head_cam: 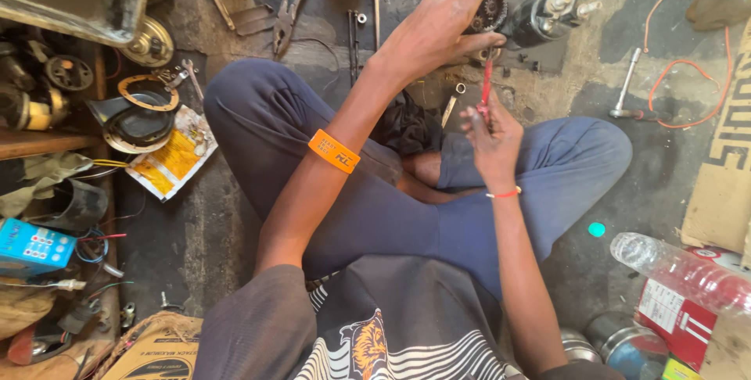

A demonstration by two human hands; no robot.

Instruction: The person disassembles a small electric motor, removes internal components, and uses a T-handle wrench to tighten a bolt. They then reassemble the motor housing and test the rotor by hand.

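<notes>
A grey starter motor [540, 14] lies on the floor at the upper right of the frame. The left hand [442, 24] grips its geared end, while the right hand [493, 134] just below pinches a red-handled screwdriver [486, 87] upright. Pliers [288, 5] lie at upper centre; a plastic bottle [680, 270] rests at lower right.

Repair workshop, greasy concrete floor [594, 114], pliers [288, 5], scattered horn parts [141, 118], starter motor [540, 14]

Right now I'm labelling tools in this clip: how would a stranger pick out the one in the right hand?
Start at the grey motor lying on the floor beyond the crossed legs. Just below it, the right hand pinches a thin screwdriver pointing up toward the motor. Its red shaft sets it apart from the bare metal pliers and spanners nearby.
</notes>
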